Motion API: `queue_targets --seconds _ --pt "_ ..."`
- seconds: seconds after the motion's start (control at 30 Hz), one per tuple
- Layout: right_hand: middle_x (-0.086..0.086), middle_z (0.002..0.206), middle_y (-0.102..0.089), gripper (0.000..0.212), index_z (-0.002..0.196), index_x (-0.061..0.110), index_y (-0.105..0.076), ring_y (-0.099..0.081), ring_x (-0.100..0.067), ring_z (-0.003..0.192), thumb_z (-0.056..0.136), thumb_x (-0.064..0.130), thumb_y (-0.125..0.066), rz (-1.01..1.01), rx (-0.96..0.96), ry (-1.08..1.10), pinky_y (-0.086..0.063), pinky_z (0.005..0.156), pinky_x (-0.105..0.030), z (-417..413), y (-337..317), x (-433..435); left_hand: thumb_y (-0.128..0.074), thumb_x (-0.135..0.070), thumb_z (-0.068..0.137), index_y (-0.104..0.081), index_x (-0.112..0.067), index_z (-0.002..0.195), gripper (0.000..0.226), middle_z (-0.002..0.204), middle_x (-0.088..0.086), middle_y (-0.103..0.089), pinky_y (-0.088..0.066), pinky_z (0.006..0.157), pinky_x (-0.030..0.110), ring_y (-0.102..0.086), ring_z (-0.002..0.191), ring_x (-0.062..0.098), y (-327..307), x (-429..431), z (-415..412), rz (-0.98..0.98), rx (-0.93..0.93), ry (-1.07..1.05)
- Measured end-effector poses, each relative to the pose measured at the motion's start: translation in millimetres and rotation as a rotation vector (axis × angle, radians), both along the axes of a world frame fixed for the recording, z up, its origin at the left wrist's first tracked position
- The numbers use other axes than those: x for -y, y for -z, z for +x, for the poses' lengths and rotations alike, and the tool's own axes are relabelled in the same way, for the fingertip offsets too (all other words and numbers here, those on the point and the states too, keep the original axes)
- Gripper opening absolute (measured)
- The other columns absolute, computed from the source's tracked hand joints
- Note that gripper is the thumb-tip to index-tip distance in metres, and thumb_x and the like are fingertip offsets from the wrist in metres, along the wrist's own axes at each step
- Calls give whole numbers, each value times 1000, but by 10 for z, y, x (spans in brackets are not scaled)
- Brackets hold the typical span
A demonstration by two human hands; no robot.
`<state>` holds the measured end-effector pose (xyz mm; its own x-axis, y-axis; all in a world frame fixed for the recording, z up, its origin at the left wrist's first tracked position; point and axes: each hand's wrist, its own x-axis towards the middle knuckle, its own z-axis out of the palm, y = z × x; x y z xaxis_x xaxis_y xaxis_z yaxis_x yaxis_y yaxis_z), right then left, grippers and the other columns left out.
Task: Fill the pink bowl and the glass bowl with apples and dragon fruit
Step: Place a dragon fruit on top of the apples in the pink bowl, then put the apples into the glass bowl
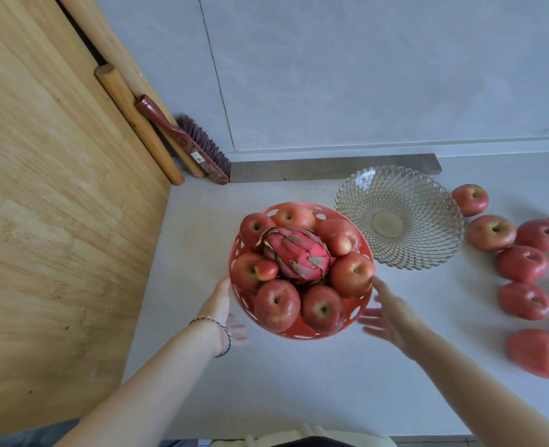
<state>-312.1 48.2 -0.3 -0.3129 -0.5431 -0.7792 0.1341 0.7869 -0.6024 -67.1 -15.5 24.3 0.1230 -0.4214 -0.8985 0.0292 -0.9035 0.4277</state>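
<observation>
The pink bowl [299, 332] holds several red apples [276, 304] with a dragon fruit [299, 256] on top. My left hand [218, 304] grips its left rim, thumb on the edge and blurred fingers below. My right hand [392, 321] is at the bowl's right side with fingers spread and blurred, one fingertip touching the rim by an apple. The glass bowl [399, 217] stands empty on the counter just right of and behind the pink bowl. Several loose apples [521, 262] lie on the counter further right.
A large wooden board [57, 204] fills the left side. Two wooden rolling pins [137, 124] and a red brush [189, 143] lean at the back left. A grey stone strip [331, 167] lies along the wall behind the bowls.
</observation>
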Motion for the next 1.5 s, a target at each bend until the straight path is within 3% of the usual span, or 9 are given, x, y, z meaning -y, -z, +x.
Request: queue_targets --seconds 0.1,0.27,0.7,0.87,1.0,1.17,1.23,1.33,1.5 --pt "-25 93 -68 60 105 -1 -60 -66 -32 81 95 50 -32 -46 18 65 -55 68 -32 92 39 13 -36 -65 86 -45 -7 118 66 113 23 -56 -41 90 56 -54 106 40 86 -25 -80 107 -238 -17" --pt "-21 82 -67 55 101 -4 -61 -67 -27 68 97 42 -30 -77 -30 126 -55 48 -25 137 34 93 -40 -63 84 -51 -6 88 59 90 22 -58 -42 96 57 -56 97 42 153 57 -122 118 -241 -90" --pt "-17 88 -63 42 105 1 -55 -62 -24 69 98 37 -35 -165 41 207 -55 66 -32 430 -47 1079 -42 -44 85 -54 -14 81 33 93 17 -56 -46 81 47 -56 77 34 1 1078 -146 -28 -125 -126" --pt "-23 111 -62 35 102 7 -52 -63 -30 85 96 37 -36 -176 16 208 -55 73 -35 491 -61 1552 -37 -46 91 -51 -13 123 48 86 14 -55 -44 85 49 -56 84 33 -94 1532 -237 -92 -110 -123" --pt "-19 99 -64 36 95 7 -55 -63 -29 84 96 38 -38 -170 -6 201 -55 73 -35 484 -51 1652 -34 -44 94 -49 -14 126 46 95 10 -55 -46 79 49 -52 70 22 -136 1641 -266 -160 -118 -137" --pt "-7 83 -65 24 91 9 -59 -63 -21 77 96 28 -44 -224 -47 112 -51 71 -30 433 -60 1413 -27 -34 96 -52 -12 114 37 119 19 -58 -50 76 40 -56 98 33 76 1424 -198 -246 -90 -164" --pt "-9 87 -68 18 98 8 -61 -64 -21 78 94 18 -47 -217 -54 77 -52 75 -31 375 -79 1241 -24 -27 98 -46 -8 119 36 107 23 -59 -46 83 41 -58 95 37 166 1263 -202 -224 -102 -111" --pt "-9 86 -69 17 100 8 -62 -65 -21 78 93 10 -47 -225 -86 85 -52 76 -32 263 -93 950 -33 -13 96 -41 -9 112 18 83 13 -54 -45 66 35 -57 67 27 290 995 -337 -206 -41 141" --pt "-8 82 -67 16 97 8 -61 -64 -23 78 93 5 -46 -237 -196 133 -51 75 -33 80 -80 508 -38 -12 92 -46 -14 84 11 71 3 -52 -33 51 21 -52 56 14 277 688 -788 -272 -49 563"
